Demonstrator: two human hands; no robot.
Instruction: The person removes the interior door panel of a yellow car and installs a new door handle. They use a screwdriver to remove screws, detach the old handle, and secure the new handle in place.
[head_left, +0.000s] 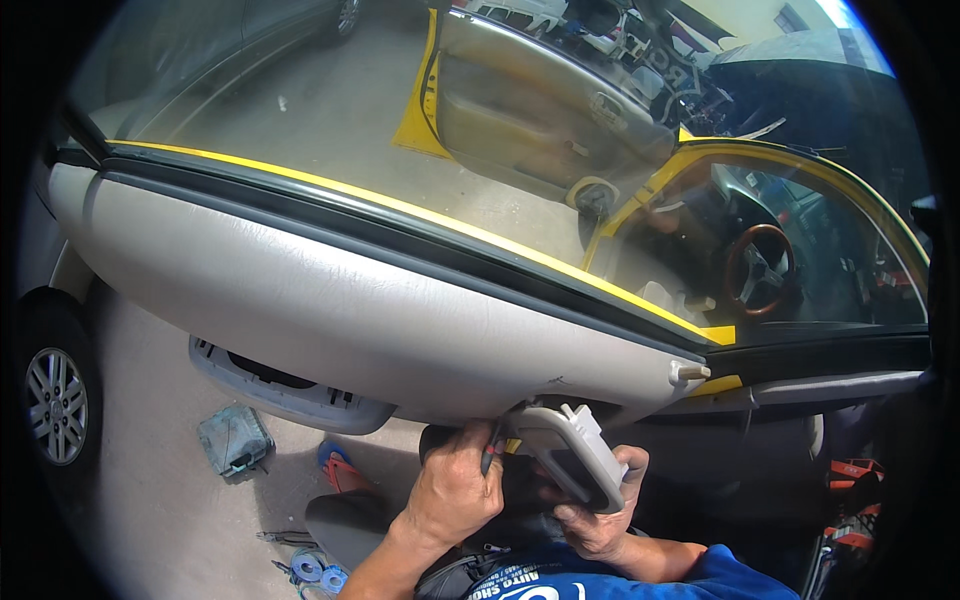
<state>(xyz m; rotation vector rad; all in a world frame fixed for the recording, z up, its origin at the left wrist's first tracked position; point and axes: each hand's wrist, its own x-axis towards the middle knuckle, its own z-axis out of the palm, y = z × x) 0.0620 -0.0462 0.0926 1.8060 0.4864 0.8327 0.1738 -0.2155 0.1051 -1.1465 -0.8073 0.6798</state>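
Observation:
My left hand [458, 478] is closed round a slim hand tool [492, 450] with a dark handle and a red spot. Its tip, near the back of the trim piece, is too small to make out. My right hand [605, 515] grips a light grey plastic trim piece [592, 462], tilted, with a dark recess in it. Both hands work just below the lower right part of a grey car door panel [300, 290]. Close above the trim piece, a dark opening shows in the panel. Further left, a grey armrest [345, 412] juts from the panel.
On the ground at the left lie a teal case [235, 440], blue rolls [308, 567] and pliers-like tools [285, 538]. Red tools [855, 490] stand at the lower right. Beyond the window glass are a yellow car's open door [540, 110] and a steering wheel [758, 270].

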